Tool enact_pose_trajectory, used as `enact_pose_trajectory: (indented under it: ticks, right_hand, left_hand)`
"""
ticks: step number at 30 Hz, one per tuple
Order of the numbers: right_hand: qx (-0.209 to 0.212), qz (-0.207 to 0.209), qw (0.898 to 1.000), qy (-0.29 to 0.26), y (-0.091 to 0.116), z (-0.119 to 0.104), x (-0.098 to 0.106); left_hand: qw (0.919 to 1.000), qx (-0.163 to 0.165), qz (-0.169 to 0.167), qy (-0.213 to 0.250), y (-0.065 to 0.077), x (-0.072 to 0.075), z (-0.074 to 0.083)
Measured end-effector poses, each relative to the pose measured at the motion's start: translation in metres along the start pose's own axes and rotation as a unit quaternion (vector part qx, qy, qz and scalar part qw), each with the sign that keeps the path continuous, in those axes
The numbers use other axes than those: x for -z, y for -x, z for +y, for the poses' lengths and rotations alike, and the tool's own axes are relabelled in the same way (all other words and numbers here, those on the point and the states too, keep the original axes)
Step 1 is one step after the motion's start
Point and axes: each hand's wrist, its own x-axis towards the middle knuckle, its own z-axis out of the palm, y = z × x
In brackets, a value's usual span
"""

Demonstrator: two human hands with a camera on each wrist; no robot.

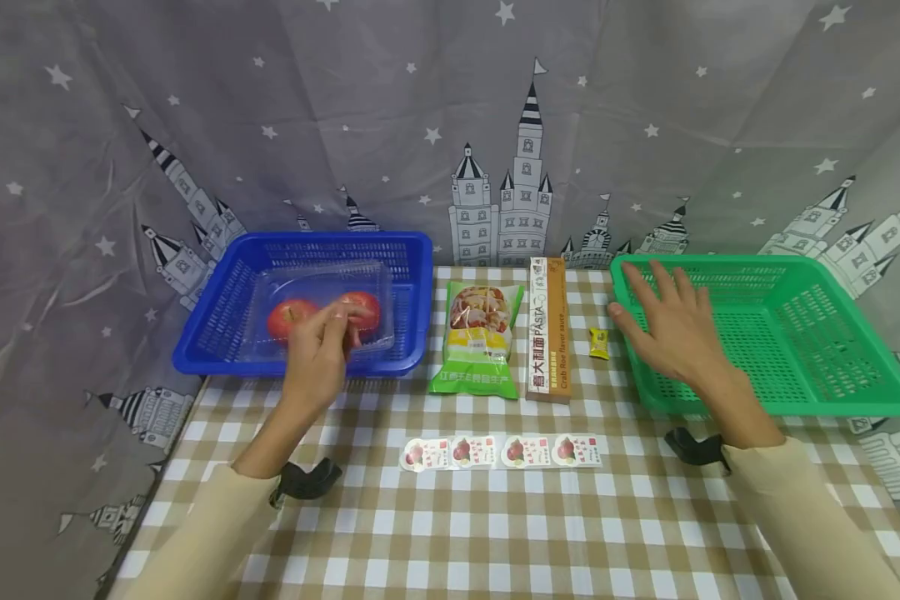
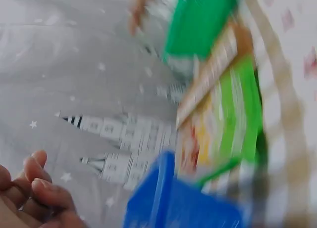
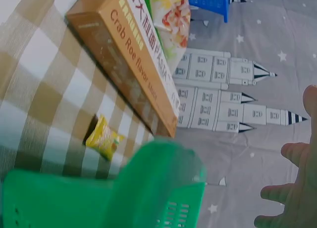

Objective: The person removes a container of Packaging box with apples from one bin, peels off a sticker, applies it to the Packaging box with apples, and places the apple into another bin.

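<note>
My left hand hovers over the blue basket, its fingers loosely curled with nothing between them in the left wrist view. Inside that basket lies a clear plastic container. Two red apples show within it, one apple left of the fingers and another apple partly hidden behind them. Over the left side of the green basket is my right hand, fingers spread and holding nothing. A small yellow wrapped candy lies on the cloth just left of it.
Between the baskets lie a green food bag and a long pasta box. A strip of apple-print stickers is nearer the front of the checked tablecloth. A grey castle-print curtain hangs behind.
</note>
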Motion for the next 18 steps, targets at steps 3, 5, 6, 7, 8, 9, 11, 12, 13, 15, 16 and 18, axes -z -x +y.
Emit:
enact_pose_trajectory:
  ticks: [3, 5, 6, 7, 8, 9, 11, 12, 13, 15, 16, 18]
  right_hand:
    - [0.004, -0.002, 1.0, 0.005, -0.003, -0.005, -0.003]
    - [0.009, -0.005, 1.0, 0.009, -0.005, -0.009, -0.005]
    - [0.01, -0.007, 1.0, 0.009, -0.006, -0.01, -0.006]
    - [0.012, -0.008, 1.0, 0.007, -0.007, -0.012, -0.007]
    - [0.014, -0.009, 1.0, 0.007, -0.008, -0.013, -0.008]
    - [0.015, -0.011, 1.0, 0.007, -0.009, -0.015, -0.009]
    - [0.016, -0.013, 1.0, 0.004, -0.01, -0.017, -0.011]
    - [0.017, -0.014, 1.0, 0.003, -0.011, -0.019, -0.012]
    - [0.017, -0.014, 1.0, 0.003, -0.012, -0.021, -0.013]
    - [0.02, -0.016, 1.0, 0.0, -0.014, -0.024, -0.015]
    - [0.022, -0.016, 1.0, -0.002, -0.015, -0.026, -0.016]
    - [0.026, -0.014, 1.0, -0.007, -0.018, -0.029, -0.017]
  left_hand:
    - [0.9666, 0.139, -0.041, 0.212, 0.01, -0.001, 0.01]
    - [0.9379, 0.2, -0.057, 0.278, 0.017, -0.002, 0.013]
    - [0.9286, 0.22, -0.064, 0.292, 0.02, -0.001, 0.014]
    - [0.9212, 0.236, -0.071, 0.301, 0.023, -0.001, 0.014]
    - [0.9152, 0.249, -0.076, 0.308, 0.026, -0.001, 0.013]
    - [0.9116, 0.258, -0.081, 0.31, 0.029, -0.001, 0.011]
    - [0.9052, 0.278, -0.087, 0.31, 0.035, -0.001, 0.007]
    - [0.9026, 0.288, -0.088, 0.307, 0.039, -0.001, 0.004]
    - [0.9001, 0.301, -0.087, 0.303, 0.042, -0.002, 0.001]
    - [0.8946, 0.328, -0.08, 0.293, 0.049, -0.003, -0.006]
    - [0.8928, 0.342, -0.074, 0.284, 0.053, -0.004, -0.01]
    - [0.8887, 0.367, -0.062, 0.267, 0.059, -0.005, -0.016]
